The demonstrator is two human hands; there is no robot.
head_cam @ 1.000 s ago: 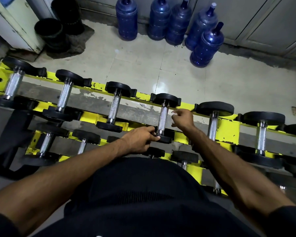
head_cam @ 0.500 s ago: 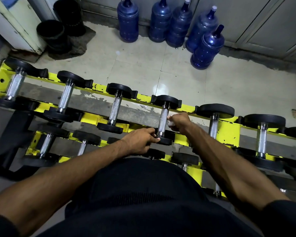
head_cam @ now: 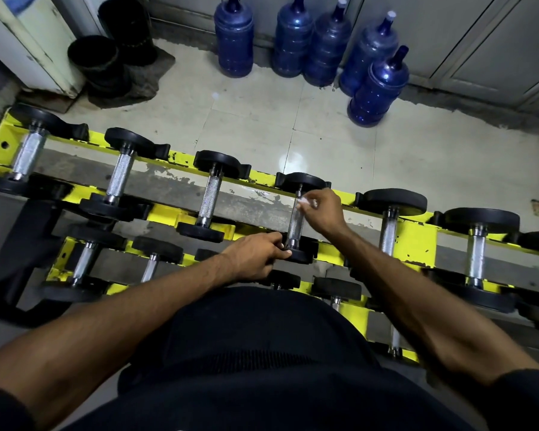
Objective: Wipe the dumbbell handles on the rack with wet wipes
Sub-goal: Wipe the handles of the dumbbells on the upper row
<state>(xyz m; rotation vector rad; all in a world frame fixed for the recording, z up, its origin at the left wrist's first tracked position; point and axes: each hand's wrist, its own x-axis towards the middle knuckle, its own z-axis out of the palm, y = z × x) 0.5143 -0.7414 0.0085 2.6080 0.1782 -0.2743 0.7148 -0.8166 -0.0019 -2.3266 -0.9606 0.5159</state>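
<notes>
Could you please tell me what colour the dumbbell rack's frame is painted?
The rack is yellow, chipped in places; head view.

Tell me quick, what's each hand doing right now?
Left hand: closed, gripping the near end of the dumbbell.
Right hand: closed, pinching a wipe against the same dumbbell's far end.

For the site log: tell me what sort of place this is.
Probably a gym's weights corner: a yellow rack holds rows of dumbbells, and blue water jugs stand on the tiled floor behind.

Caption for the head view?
Right hand holds a wet wipe against a dumbbell handle; left hand grips its near end.
</notes>
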